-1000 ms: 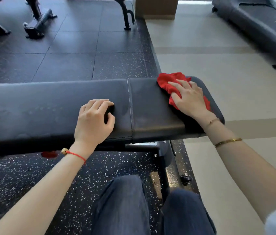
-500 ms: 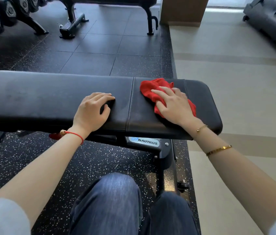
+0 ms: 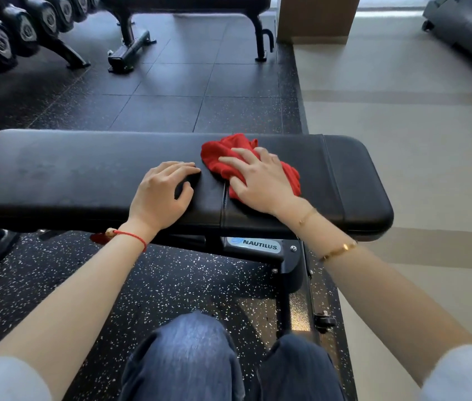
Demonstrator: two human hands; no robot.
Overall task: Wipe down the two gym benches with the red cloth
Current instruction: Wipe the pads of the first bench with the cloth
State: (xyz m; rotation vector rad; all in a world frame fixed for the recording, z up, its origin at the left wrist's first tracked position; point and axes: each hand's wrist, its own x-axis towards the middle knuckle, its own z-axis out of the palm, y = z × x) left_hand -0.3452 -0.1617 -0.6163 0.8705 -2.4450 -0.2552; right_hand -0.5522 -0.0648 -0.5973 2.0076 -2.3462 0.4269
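The red cloth has slid left along the near bench to its seam, under the flat, spread-fingered right hand. The left hand rests beside it, fingers loosely bent, grasping nothing. A frame plate reads "NAUTILUS".

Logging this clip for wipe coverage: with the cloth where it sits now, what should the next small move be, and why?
Probably sweep the right hand leftward, carrying the red cloth over the seam onto the long pad of the near bench. The cloth already straddles that seam, and the long pad shows dull smudges. The left hand rests right in its path, so it likely needs to shift left first.
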